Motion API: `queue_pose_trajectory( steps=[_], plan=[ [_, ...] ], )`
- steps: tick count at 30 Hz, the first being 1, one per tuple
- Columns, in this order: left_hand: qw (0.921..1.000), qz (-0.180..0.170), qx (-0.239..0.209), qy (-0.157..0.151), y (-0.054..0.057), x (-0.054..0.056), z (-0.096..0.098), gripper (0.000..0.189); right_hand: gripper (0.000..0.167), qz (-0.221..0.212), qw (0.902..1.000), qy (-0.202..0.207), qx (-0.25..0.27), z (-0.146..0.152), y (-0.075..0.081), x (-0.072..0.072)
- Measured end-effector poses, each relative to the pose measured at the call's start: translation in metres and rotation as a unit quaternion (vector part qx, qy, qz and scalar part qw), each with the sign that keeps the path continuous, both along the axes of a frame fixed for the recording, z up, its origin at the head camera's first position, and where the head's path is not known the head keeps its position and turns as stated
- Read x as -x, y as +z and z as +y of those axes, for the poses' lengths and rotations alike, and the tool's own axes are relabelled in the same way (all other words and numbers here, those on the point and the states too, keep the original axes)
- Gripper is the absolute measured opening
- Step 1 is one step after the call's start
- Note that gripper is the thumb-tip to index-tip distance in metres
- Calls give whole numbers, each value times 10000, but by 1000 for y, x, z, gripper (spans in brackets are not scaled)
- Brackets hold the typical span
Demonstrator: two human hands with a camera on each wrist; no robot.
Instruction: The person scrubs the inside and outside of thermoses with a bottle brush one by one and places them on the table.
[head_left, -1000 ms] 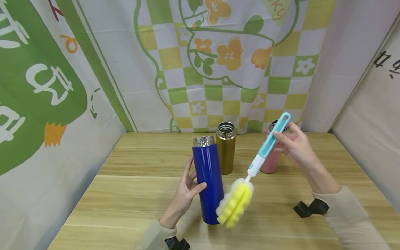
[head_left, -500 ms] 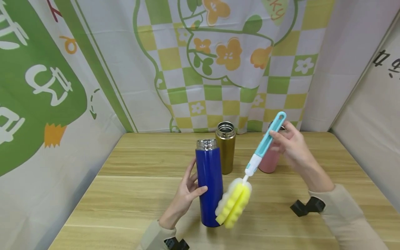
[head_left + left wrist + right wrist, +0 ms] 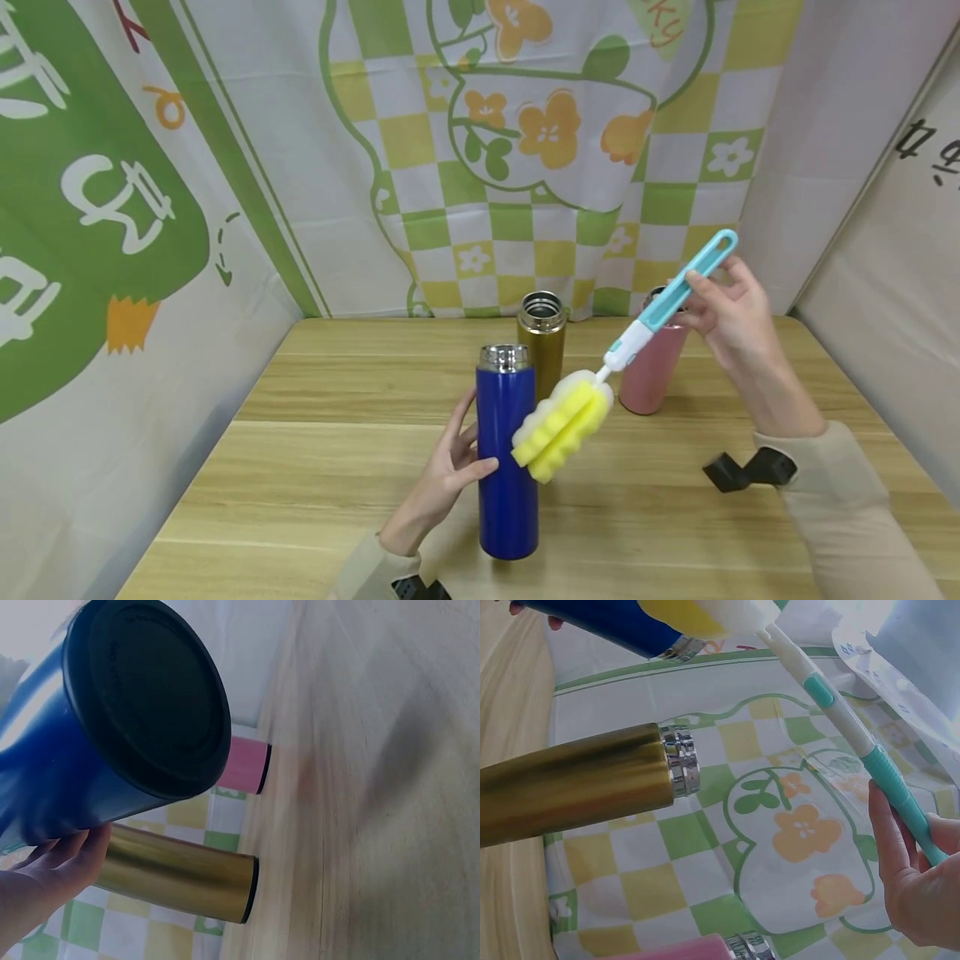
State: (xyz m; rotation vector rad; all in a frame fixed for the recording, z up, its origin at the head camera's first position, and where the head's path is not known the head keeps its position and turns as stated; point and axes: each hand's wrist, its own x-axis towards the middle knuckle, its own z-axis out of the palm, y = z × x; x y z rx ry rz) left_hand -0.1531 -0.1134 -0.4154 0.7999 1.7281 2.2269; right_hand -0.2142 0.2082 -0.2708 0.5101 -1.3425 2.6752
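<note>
A tall blue thermos bottle without a lid stands upright in my left hand, whose fingers and thumb wrap its side. In the left wrist view its dark base is lifted off the table. My right hand pinches the turquoise handle of a bottle brush near its upper end. The yellow and white sponge head slants down to the left and overlaps the blue bottle's right side in the head view. In the right wrist view the brush's white shaft runs up from the handle to the sponge.
A gold bottle, open at the top, stands behind the blue one. Further right a pink bottle stands partly behind my right hand. All are over a wooden table, with a patterned cloth hanging at its back edge.
The brush has risen and moved right with my right hand, its sponge now higher beside the blue bottle. The blue bottle has come slightly lower and nearer, and more upright.
</note>
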Motion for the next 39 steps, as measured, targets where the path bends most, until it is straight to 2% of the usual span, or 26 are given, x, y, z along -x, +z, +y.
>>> queue_pose_trajectory(
  steps=[4, 8, 13, 23, 29, 35, 39],
  plan=[
    [9996, -90, -210, -171, -1, 0, 1, 81, 28, -101, 9998, -190, 38, 1, 5, 0],
    [9989, -156, -354, -278, -1, -1, 1, 82, 28, -121, 9987, -308, 377, 3, 8, 0],
    [9984, -367, -337, -253, 1, -3, 2, 85, 28, -170, 9962, -483, 709, 4, 11, 1],
    [9940, -964, 157, 485, 3, -6, 11, 101, 28, -196, 9937, -624, 906, 5, 12, 0],
    [9913, -1018, 184, 817, 4, -7, 15, 96, 29, -394, 9895, -869, 1089, 13, 13, 1],
    [9876, -1246, -152, 947, 5, -8, 17, 89, 25, -506, 9881, -864, 1169, 26, 9, -2],
    [9846, -1351, -34, 1108, 4, -7, 17, 89, 24, -570, 9879, -881, 1142, 32, 4, -4]
  ],
)
